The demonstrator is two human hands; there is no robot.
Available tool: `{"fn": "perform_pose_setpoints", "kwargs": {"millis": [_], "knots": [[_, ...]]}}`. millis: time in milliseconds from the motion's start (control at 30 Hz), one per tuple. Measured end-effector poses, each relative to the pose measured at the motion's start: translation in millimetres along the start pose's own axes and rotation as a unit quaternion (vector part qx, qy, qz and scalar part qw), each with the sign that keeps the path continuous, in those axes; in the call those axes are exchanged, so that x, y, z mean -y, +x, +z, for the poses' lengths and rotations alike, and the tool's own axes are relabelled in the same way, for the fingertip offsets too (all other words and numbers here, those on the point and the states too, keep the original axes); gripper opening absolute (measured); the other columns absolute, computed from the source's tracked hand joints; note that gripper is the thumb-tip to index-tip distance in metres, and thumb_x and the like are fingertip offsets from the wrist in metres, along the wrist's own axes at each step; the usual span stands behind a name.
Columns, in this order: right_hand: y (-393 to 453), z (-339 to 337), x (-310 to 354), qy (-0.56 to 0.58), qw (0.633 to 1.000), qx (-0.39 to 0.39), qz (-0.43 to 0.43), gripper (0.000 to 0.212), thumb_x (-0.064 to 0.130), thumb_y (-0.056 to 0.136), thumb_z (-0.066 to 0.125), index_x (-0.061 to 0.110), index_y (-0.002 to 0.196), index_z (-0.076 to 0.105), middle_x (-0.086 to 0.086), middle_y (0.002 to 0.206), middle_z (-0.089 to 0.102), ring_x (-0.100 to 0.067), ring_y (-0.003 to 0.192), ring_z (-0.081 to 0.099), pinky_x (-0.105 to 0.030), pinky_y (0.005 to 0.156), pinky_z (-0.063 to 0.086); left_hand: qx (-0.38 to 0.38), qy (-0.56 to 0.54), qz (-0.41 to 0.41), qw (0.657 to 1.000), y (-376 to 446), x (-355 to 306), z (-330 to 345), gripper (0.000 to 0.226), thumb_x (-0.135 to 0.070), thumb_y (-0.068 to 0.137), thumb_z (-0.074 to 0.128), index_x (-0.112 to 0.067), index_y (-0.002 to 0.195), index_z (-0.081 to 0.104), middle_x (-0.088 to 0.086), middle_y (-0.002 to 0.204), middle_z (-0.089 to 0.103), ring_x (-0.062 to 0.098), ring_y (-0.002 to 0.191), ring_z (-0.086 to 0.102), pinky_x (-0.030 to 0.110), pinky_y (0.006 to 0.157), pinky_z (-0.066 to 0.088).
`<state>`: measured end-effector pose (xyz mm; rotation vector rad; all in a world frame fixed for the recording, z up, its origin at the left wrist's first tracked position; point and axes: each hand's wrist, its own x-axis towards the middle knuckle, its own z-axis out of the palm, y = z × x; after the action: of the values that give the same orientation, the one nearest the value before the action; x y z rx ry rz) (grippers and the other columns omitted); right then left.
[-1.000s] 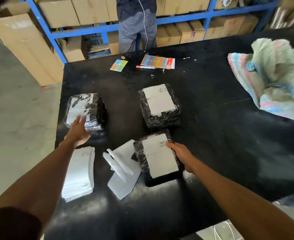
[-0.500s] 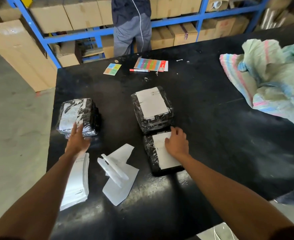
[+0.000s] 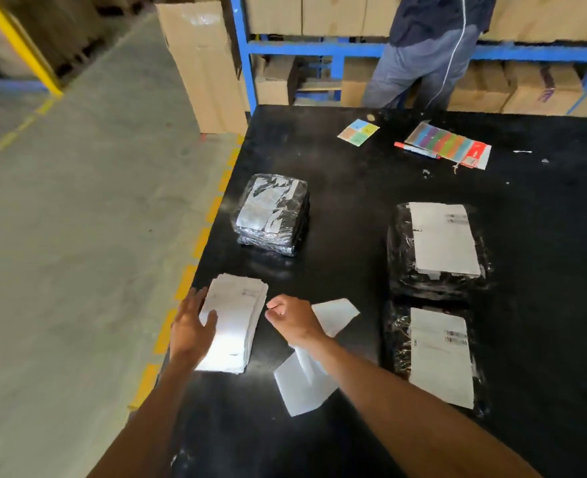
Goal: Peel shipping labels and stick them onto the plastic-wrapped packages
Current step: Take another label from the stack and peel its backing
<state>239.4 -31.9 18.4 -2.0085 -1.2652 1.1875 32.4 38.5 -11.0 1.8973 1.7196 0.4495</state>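
Grip: your left hand lies flat and open on the left edge of the label stack, thumb on the top sheet, holding nothing. Your right hand is curled at the stack's right edge, thumb and forefinger pinched close; whether a label corner is caught between them, you cannot tell at this blur.

Layout: stack at 8 o'clock on the table, close to the table's left edge. Bare pack at 12 o'clock from the stack, no label of its own visible on the wrap. Two labelled packs at 3 o'clock: far one, near one. Spent backing sheets lie under your right wrist.

Risks from here:
- Pinch takes two sheets, not one. Cause: thin stock, edges fanned at the right side. Likely result: a lost label or a double stick.
- Stack slides off the table. Cause: it sits near the edge and your peel pulls sideways; the flat left palm is the only restraint.
- Label curls onto itself or onto the backing sheets. Cause: adhesive side swings over the litter beside your wrist.
- Creases or poor bond on the bare pack. Cause: shiny, wrinkled wrap, probably slick; lay from one edge and smooth.
- Label goes to an already labelled pack. Cause: they lie nearer your right hand.
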Motion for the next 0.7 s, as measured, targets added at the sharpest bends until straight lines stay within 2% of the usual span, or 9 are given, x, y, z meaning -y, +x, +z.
{"fn": "perform_pose_setpoints", "kwargs": {"millis": [67, 133, 233, 367, 500, 600, 700], "knots": [[8.3, 22.6, 9.9, 0.005, 0.999, 0.03, 0.009, 0.032, 0.033, 0.092, 0.063, 0.01, 0.115, 0.066, -0.009, 0.118, 0.071, -0.027, 0.11, 0.066, -0.035, 0.095, 0.051, 0.043, 0.001, -0.028, 0.999, -8.2, 10.0, 1.8, 0.058, -0.027, 0.097, 0.056, -0.017, 0.15, 0.034, 0.006, 0.157, 0.032, 0.028, 0.144, 0.033, 0.04, 0.117, 0.025], [17.0, 41.6, 17.8, 0.043, 0.997, 0.038, 0.051, 0.037, 0.034, 0.091, 0.066, 0.009, 0.117, 0.062, -0.007, 0.122, 0.069, -0.028, 0.111, 0.065, -0.029, 0.086, 0.05, 0.067, -0.011, -0.045, 0.997, -15.4, 16.2, 5.6, 0.061, -0.037, 0.098, 0.049, -0.022, 0.153, 0.026, 0.004, 0.159, 0.027, 0.026, 0.148, 0.023, 0.04, 0.119, 0.016], [24.4, 53.2, 19.1, 0.085, 0.99, -0.014, 0.11, 0.042, 0.041, 0.085, 0.072, 0.013, 0.116, 0.064, -0.004, 0.121, 0.069, -0.026, 0.107, 0.067, -0.029, 0.084, 0.051, 0.065, -0.046, -0.068, 0.995, -19.2, 8.6, 9.7, 0.058, -0.035, 0.101, 0.045, -0.025, 0.154, 0.022, 0.004, 0.162, 0.02, 0.025, 0.151, 0.011, 0.043, 0.121, 0.003], [29.5, 56.8, 16.8, 0.079, 0.985, -0.053, 0.141, 0.036, 0.039, 0.083, 0.074, 0.013, 0.108, 0.067, -0.004, 0.112, 0.072, -0.026, 0.1, 0.068, -0.029, 0.08, 0.049, 0.068, -0.093, -0.112, 0.987, -22.1, 8.1, 11.9, 0.057, -0.038, 0.101, 0.041, -0.032, 0.153, 0.018, 0.001, 0.164, 0.008, 0.028, 0.151, 0.0, 0.048, 0.121, -0.002], [31.2, 52.7, 12.8, 0.079, 0.987, -0.048, 0.131, 0.024, 0.035, 0.086, 0.068, 0.015, 0.099, 0.065, -0.006, 0.105, 0.073, -0.026, 0.093, 0.07, -0.034, 0.079, 0.055, 0.042, -0.1, -0.055, 0.993, -24.1, 11.3, 16.3, 0.048, -0.033, 0.105, 0.029, -0.035, 0.152, 0.018, -0.004, 0.163, 0.014, 0.021, 0.151, -0.003, 0.043, 0.12, -0.012], [31.7, 41.0, 16.7, 0.09, 0.988, -0.038, 0.122, 0.017, 0.026, 0.091, 0.06, 0.011, 0.098, 0.06, -0.008, 0.106, 0.069, -0.025, 0.094, 0.064, -0.03, 0.071, 0.046, 0.035, -0.095, -0.033, 0.994, -24.3, 16.4, 20.1, 0.041, -0.032, 0.106, 0.022, -0.043, 0.145, 0.023, -0.004, 0.162, 0.018, 0.018, 0.152, 0.0, 0.04, 0.121, -0.014], [30.8, 25.4, 26.3, 0.168, 0.978, -0.035, 0.116, 0.01, 0.018, 0.088, 0.061, 0.013, 0.096, 0.059, -0.006, 0.102, 0.065, -0.025, 0.096, 0.063, -0.032, 0.08, 0.052, 0.054, -0.097, -0.043, 0.993, -23.5, 17.5, 18.6, 0.043, -0.03, 0.106, 0.021, -0.037, 0.148, 0.028, -0.003, 0.162, 0.019, 0.018, 0.152, 0.003, 0.038, 0.122, -0.013]]}}
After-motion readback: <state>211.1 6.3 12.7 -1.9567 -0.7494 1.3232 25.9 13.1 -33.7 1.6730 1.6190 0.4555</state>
